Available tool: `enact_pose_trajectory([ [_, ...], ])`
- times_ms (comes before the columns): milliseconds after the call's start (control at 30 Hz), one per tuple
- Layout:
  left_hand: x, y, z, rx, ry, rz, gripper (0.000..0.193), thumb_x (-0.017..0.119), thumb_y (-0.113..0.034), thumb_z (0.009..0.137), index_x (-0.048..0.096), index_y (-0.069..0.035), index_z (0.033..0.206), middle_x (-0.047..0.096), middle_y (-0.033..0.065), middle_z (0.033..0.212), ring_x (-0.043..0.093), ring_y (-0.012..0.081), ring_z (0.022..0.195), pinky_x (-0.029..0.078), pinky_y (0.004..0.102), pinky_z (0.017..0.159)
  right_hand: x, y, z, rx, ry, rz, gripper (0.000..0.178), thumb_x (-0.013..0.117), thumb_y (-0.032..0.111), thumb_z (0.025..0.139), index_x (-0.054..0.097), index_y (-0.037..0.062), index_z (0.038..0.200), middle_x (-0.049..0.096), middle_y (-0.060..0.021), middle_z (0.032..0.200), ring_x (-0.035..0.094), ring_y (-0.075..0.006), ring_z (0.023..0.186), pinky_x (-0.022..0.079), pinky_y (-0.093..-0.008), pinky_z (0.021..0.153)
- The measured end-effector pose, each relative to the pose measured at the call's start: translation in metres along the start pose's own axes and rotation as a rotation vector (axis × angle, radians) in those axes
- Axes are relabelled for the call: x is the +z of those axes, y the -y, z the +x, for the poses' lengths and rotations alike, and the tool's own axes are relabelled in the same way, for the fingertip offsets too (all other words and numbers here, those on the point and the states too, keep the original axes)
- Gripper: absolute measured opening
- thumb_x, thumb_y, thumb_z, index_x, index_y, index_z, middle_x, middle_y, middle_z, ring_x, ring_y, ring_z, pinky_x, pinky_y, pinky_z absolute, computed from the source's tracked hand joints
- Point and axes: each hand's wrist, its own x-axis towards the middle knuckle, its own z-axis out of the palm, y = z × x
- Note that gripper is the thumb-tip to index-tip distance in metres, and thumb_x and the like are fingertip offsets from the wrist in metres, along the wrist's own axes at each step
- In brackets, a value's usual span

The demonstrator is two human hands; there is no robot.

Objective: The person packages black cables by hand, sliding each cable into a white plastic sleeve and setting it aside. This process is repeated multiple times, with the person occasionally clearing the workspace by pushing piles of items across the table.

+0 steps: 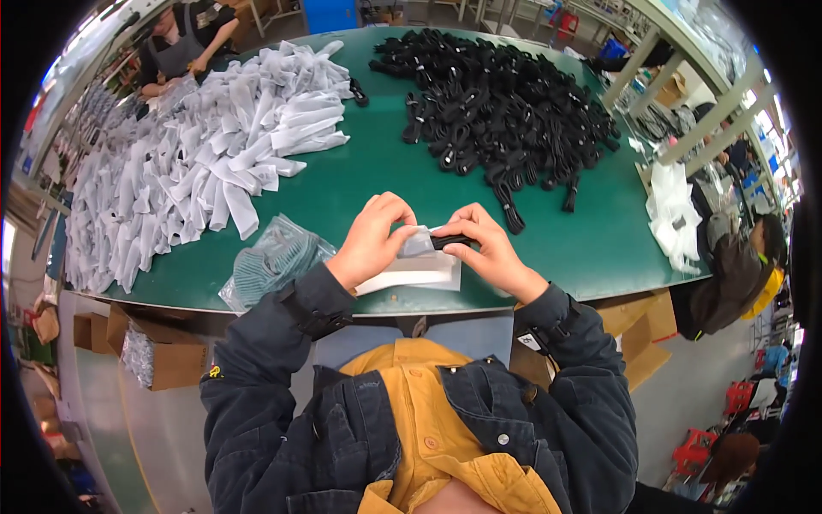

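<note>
Black cable half inside clear sleeve

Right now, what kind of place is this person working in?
Probably a factory packing room. A big green table holds a heap of black bundled cords and a heap of white pouches. The left hand and right hand hold a cord at a clear pouch. Others work nearby.

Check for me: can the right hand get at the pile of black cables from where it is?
Probably yes. Bare green table lies between the right hand and the black cable pile, with nothing standing in the way. But that hand is gripping a black cable end going into a small bag.
</note>
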Motion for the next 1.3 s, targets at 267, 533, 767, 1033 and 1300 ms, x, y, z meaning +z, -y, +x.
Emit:
enact_pose_trajectory([
  [267,-0.062,0.038,0.033,-0.373,-0.047,-0.593,0.008,0.064,-0.01,0.091,0.059,-0.004,0.092,0.06,0.0013,0.1,0.056,0.0122,0.089,0.047,0.0292,0.078,0.019,0.001,0.105,0.042,-0.092,0.245,0.023,0.069,0.0,0.087,0.063,0.0011,0.11,0.055,-0.0048,0.103,0.057,-0.0103,0.089,0.049,-0.0232,0.076],
  [533,-0.136,0.085,0.07,-0.473,-0.206,-1.079,0.009,0.064,-0.016,0.094,0.061,-0.008,0.096,0.061,-0.001,0.102,0.056,0.0099,0.089,0.046,0.0272,0.077,0.041,-0.027,0.23,-0.075,-0.032,0.21,0.021,0.066,0.006,0.091,0.063,0.0007,0.111,0.055,-0.0077,0.105,0.06,-0.0136,0.086,0.051,-0.0268,0.075],
  [767,-0.173,0.162,0.07,-0.487,-0.416,-0.984,0.011,0.064,-0.02,0.094,0.061,-0.01,0.098,0.061,-0.002,0.102,0.057,0.0097,0.092,0.047,0.032,0.078,0.085,-0.188,0.319,-0.146,-0.085,-0.665,0.028,0.068,0.014,0.088,0.062,0.0018,0.112,0.056,-0.0178,0.111,0.062,-0.0364,0.093,0.053,-0.0425,0.081],
  [1033,-0.185,0.218,0.034,-0.418,-0.827,-0.024,0.024,0.065,-0.017,0.093,0.062,-0.005,0.112,0.064,0.0079,0.107,0.061,0.0192,0.099,0.051,0.0341,0.079,0.103,-0.208,0.311,0.088,0.077,-0.852,0.035,0.069,0.015,0.079,0.052,0.0,0.106,0.058,-0.0242,0.108,0.062,-0.0462,0.083,0.053,-0.0523,0.079],
  [1300,-0.061,0.024,-0.01,-0.159,-0.107,0.013,0.011,0.068,-0.005,0.083,0.064,0.0,0.092,0.059,0.0135,0.092,0.061,0.0317,0.084,0.051,0.0381,0.072,0.01,-0.085,0.19,0.402,0.138,0.092,0.02,0.057,0.011,0.094,0.052,0.0023,0.111,0.058,-0.0032,0.087,0.055,-0.0101,0.063,0.043,-0.0252,0.054],
])
